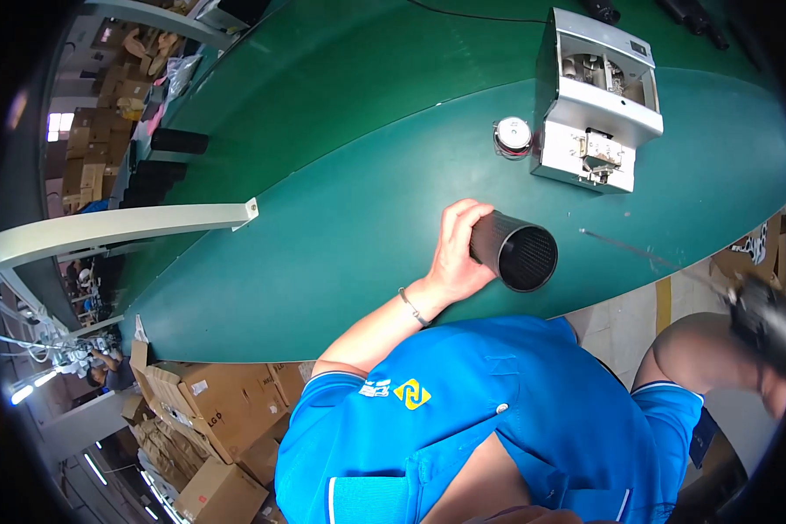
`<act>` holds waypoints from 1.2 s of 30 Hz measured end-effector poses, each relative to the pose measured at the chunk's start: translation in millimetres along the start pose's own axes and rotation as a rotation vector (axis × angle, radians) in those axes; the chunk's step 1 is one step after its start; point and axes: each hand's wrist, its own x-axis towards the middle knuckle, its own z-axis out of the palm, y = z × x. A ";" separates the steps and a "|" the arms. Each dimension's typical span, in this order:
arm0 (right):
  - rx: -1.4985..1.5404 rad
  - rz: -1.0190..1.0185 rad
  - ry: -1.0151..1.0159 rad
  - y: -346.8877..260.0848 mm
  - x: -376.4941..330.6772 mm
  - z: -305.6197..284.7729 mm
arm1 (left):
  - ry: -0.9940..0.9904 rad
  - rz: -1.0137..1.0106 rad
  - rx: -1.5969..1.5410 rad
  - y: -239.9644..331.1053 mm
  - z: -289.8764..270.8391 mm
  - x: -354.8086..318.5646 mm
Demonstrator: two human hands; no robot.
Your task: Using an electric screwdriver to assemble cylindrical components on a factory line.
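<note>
My left hand (457, 255) is wrapped round the side of a black perforated cylinder (489, 237). The tube is tilted over the green table, with its open end facing right and towards me. Far out at the right rim is my right hand (773, 393), smeared by motion, its fingers hard to make out. It appears to grip a dark tool (760, 323), whose long thin shaft reaches left over the table's front edge. The kind of tool is too blurred to name for certain.
A grey metal machine (598, 109) with an open front stands at the back right. Beside it lies a round silver part (513, 134) with red wires. A white metal bracket (148, 223) crosses the table's left side. Cardboard boxes (227, 402) stand below left.
</note>
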 end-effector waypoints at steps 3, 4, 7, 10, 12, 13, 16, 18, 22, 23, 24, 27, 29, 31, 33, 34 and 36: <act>-0.048 0.066 -0.118 111.0 14.0 112.4 | -0.006 -0.002 -0.080 -10.0 12.6 -5.2; -0.056 0.088 -0.150 112.2 2.6 127.5 | -0.008 -0.010 -0.113 -14.7 18.3 -8.5; -0.124 0.183 -0.300 114.8 5.4 126.8 | 0.004 -0.021 -0.165 -13.8 15.2 -10.6; -0.183 0.272 -0.430 166.7 12.7 185.9 | -0.014 -0.040 -0.118 -10.8 13.8 -6.6; -0.218 0.327 -0.523 175.7 15.4 190.0 | -0.010 -0.036 -0.108 -8.3 13.3 -4.4; -0.218 0.325 -0.523 178.5 13.2 189.0 | -0.006 -0.034 -0.097 -7.2 13.0 -3.6; -0.195 0.375 -0.513 186.2 8.2 186.1 | 0.003 -0.031 -0.076 -6.4 13.0 -2.3; -0.180 0.412 -0.506 189.9 6.2 184.3 | 0.002 -0.033 -0.086 -6.8 13.7 -2.2; -0.160 0.453 -0.502 196.0 6.1 182.8 | 0.001 -0.042 -0.098 -8.1 13.8 -2.4; -0.156 0.457 -0.506 197.3 6.4 182.9 | 0.001 -0.048 -0.100 -8.3 13.5 -2.6; -0.151 0.460 -0.509 198.6 6.9 183.1 | 0.001 -0.053 -0.103 -8.4 13.1 -2.7; -0.119 0.455 -0.521 202.1 8.8 182.7 | 0.001 -0.053 -0.115 -6.9 13.2 -1.1; -0.059 0.448 -0.530 203.8 8.1 181.7 | -0.004 -0.052 -0.133 -4.5 14.1 0.0; -0.087 0.410 -0.457 202.2 2.2 182.0 | -0.007 -0.040 -0.145 -4.9 15.3 3.8; -0.144 0.372 -0.381 196.2 2.8 181.5 | -0.014 -0.044 -0.083 -9.7 15.7 8.4; -0.078 0.323 -0.340 187.9 11.7 178.8 | -0.016 -0.049 -0.051 -12.3 15.3 9.9; -0.056 0.160 -0.190 161.1 27.6 168.1 | -0.018 -0.053 -0.021 -13.9 13.5 11.0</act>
